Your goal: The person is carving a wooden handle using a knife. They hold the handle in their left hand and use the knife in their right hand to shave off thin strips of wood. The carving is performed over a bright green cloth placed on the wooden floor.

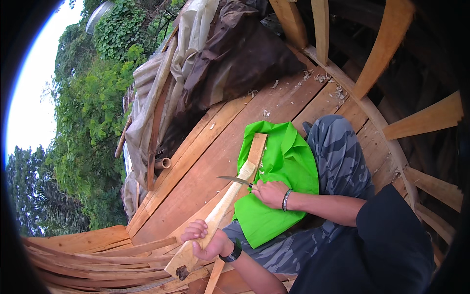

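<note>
My left hand (209, 240) is wrapped around the lower part of a long pale wooden piece (225, 202), just above its broad end with a dark knot. The piece slants up and away across my lap. Its narrowed middle looks whittled, and its far end is squared. In my closed right hand (271, 194) is a knife (236, 180), gripped by the handle, which the fingers mostly hide. The blade lies across the wood near the middle and points left. A bright green cloth (286, 152) covers my lap under the work, with a few shavings on it.
Wooden planks (205, 159) make up the floor, with scattered shavings (320, 77). Upright timber ribs (387, 46) stand along the curved right side. A dark brown tarp (235, 59) is heaped ahead. Thin wooden strips (107, 262) lie at lower left, and trees (90, 147) rise beyond.
</note>
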{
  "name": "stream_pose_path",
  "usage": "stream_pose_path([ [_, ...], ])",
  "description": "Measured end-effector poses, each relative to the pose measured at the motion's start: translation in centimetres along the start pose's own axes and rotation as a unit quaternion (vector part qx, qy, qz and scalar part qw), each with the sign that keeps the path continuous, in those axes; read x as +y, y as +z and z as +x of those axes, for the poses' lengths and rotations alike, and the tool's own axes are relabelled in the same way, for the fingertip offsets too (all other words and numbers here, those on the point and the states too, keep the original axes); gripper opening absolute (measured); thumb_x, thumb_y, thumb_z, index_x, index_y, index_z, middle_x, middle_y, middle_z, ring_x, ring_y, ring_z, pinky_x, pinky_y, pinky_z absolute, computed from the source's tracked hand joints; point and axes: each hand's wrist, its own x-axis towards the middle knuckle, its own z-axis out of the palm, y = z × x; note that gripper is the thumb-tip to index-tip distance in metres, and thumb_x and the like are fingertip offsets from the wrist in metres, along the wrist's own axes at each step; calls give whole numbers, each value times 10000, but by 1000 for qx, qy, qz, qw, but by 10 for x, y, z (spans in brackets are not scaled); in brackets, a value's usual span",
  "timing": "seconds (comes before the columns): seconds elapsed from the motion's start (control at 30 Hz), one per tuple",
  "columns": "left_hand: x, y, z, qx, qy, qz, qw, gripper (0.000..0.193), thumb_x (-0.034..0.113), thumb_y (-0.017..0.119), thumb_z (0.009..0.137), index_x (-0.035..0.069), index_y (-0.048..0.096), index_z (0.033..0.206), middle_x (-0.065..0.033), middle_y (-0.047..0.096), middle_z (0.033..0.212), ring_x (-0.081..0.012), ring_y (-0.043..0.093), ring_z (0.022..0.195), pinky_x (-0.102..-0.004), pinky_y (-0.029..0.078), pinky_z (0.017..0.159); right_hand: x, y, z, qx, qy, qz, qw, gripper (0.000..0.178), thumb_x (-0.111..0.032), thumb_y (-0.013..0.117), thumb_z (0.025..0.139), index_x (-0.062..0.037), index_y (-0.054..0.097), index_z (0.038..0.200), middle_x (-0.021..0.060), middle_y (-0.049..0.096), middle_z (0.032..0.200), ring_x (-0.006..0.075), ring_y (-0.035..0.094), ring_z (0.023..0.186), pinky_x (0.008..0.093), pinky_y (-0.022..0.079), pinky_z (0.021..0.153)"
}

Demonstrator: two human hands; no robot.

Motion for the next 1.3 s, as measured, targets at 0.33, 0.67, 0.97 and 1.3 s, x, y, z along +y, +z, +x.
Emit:
stream_pose_path([
  [0.33, -12, 12, 0, -1, -18, -19, 1000, 188, 250, 460, 772, 103, 360, 711, -4, 302, 600, -113, 315, 554, -269, 293, 557, 8, -6, -10, -3, 19, -9, 1000, 438, -428, 399, 968, -2, 492, 1011, 169, 654, 700, 368, 650, 646, 480, 516, 592],
  [0.67, -14, 25, -3, 22, -1, -14, 1000, 177, 229, 455, 749, 95, 343, 717, -16, 286, 589, -133, 310, 544, -284, 295, 541, -4, -13, -13, 3, 13, 56, 998, 452, -406, 395, 973, 33, 500, 992, 221, 621, 660, 411, 630, 640, 506, 503, 611],
  [0.97, -12, 24, -10, 23, 23, -14, 999, 171, 219, 456, 739, 92, 343, 723, -14, 291, 600, -133, 303, 539, -274, 274, 521, 42, 18, 8, 41, 33, 35, 998, 481, -437, 371, 975, 13, 531, 921, 233, 635, 716, 415, 635, 679, 509, 504, 636],
  [1.3, -4, 22, -14, 25, 51, 35, 998, 184, 219, 466, 722, 84, 341, 726, -17, 277, 602, -135, 306, 534, -278, 274, 515, 19, 4, -6, 62, -6, 26, 998, 465, -430, 352, 983, -18, 567, 988, 187, 646, 726, 388, 637, 690, 490, 516, 671],
])
